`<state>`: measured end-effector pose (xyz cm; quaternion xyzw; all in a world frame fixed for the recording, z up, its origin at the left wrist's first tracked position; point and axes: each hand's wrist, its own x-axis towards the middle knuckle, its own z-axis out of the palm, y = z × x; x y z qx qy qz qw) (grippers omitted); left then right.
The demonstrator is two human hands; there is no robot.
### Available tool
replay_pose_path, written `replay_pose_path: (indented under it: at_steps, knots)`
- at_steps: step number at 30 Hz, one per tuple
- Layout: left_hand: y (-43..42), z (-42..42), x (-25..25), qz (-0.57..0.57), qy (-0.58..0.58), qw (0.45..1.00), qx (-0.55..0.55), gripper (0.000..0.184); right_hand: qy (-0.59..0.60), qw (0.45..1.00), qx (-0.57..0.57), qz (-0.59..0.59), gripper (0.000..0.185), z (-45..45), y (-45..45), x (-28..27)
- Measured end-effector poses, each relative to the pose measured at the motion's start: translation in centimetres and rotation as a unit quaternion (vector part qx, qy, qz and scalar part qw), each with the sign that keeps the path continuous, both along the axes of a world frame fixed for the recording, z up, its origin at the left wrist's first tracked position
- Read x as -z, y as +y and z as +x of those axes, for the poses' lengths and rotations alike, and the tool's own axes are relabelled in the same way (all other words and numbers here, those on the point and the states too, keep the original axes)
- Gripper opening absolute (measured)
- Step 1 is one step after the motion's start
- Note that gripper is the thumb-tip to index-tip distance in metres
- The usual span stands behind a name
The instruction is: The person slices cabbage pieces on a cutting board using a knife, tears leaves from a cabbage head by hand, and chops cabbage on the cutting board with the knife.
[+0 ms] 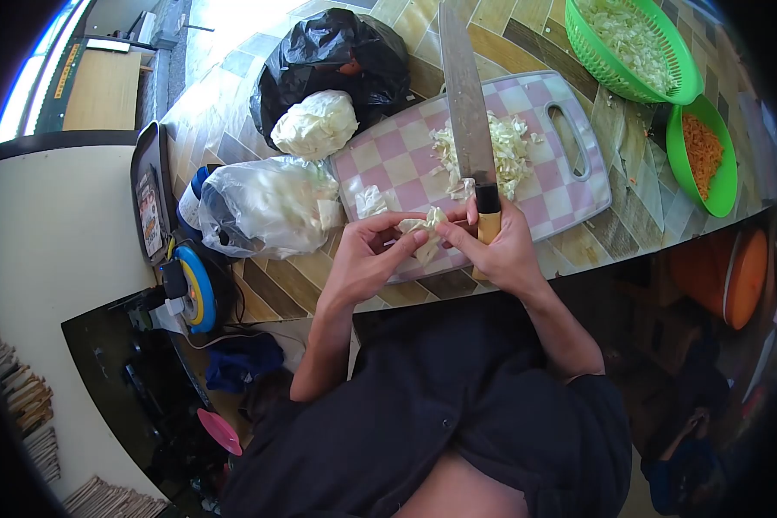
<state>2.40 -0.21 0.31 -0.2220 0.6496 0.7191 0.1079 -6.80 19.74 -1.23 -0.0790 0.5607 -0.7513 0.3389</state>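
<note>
Wood-patterned tabletop (272, 285) in a cluttered room, checked board (397, 164), left hand (367, 255) and right hand (502, 246) pinching a pale leaf (423, 245) above its near edge, right fingers also gripping a knife (466, 104), black bag (371, 60) hiding most contents, green colander (689, 82) cut off.

At the table's (272, 289) left edge I am seeing a dark tray (149, 154), and a blue-and-yellow reel (202, 289) is sitting by the near left corner. Below the near right corner, an orange object (716, 274) is showing.
</note>
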Motion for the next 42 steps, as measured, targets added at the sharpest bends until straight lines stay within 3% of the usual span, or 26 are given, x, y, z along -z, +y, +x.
replay_pose_path:
  at_steps: [4,31,42]
  knots:
    - [0.3,0.0,-0.5,0.012,0.01,1.0,-0.011,0.028,0.067,0.998,0.013,0.012,0.033,0.0,-0.1,0.4]
    - [2.0,0.8,0.1,0.045,0.059,0.996,-0.038,0.025,0.062,0.997,-0.005,-0.051,0.034,-0.4,1.5,0.5]
    - [2.4,0.6,0.4,0.028,0.056,0.997,-0.035,0.028,0.071,0.997,-0.01,-0.026,0.033,-0.6,1.7,0.1]
